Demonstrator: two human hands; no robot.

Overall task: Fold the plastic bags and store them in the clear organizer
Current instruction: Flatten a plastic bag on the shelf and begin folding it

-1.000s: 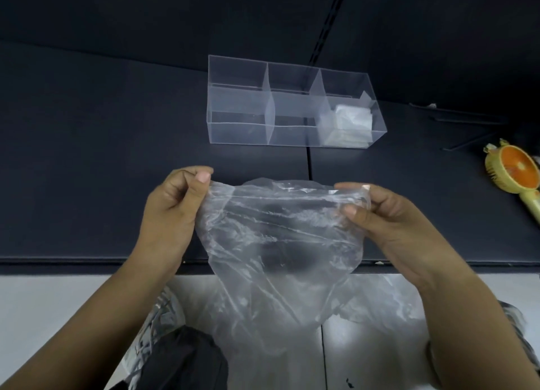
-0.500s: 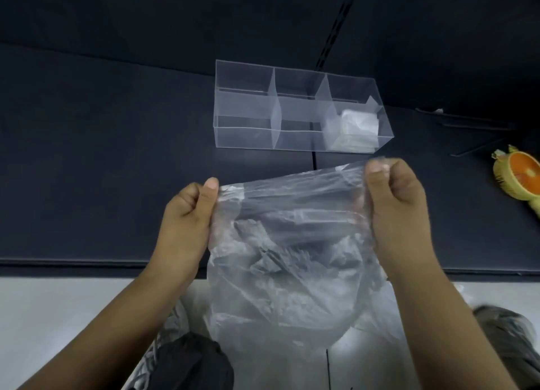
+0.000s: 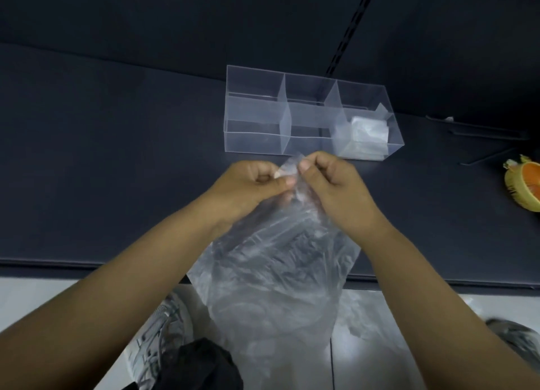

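Now 1 plastic bag [image 3: 277, 267] hangs just before 1 clear organizer [image 3: 254, 126], w/ 1 folded bag [image 3: 368, 129] in its right front compartment. Left hand [image 3: 254, 182] & right hand [image 3: 330, 179], fingers curled, pinch the hanging bag's top together.

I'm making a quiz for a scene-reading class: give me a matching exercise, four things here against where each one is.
1 plastic bag
2 folded bag
3 clear organizer
4 orange fan

A at the view's right edge
B pinched by left hand and right hand
C in the organizer's right compartment
D on the dark surface, directly beyond the hands

Pairs: 1-B, 2-C, 3-D, 4-A
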